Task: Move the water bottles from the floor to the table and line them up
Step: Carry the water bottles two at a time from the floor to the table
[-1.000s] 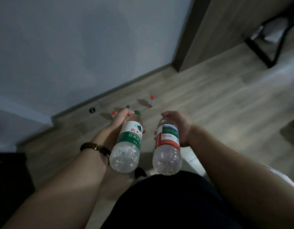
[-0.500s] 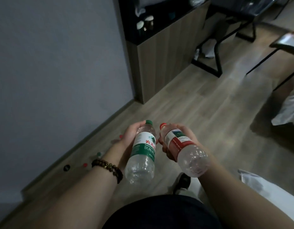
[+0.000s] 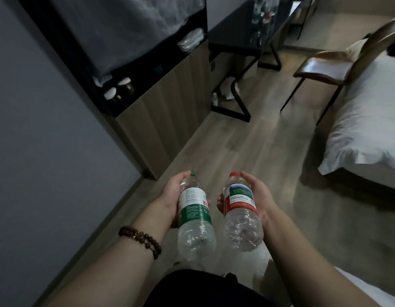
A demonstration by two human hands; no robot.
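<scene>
Head view (only view). Left hand grips the green-label bottle round its upper body, fingers curled under it and thumb near the green cap. Right hand holds the red-label bottle the same way, thumb beside the red cap.

Both bottles are off the floor, carried in front of the body, side by side, near each other but apart. Their long axes run away from the person, caps forward and bases toward the body, so each lies tilted well off upright.

Desk: dark top, ahead and slightly right, well apart from both hands. The right hand is marginally nearer.

Judgement: transport step. The bottles need carrying across the floor, then tipping base-down before release. Chair stands right of the route, with the bed beyond it.
</scene>
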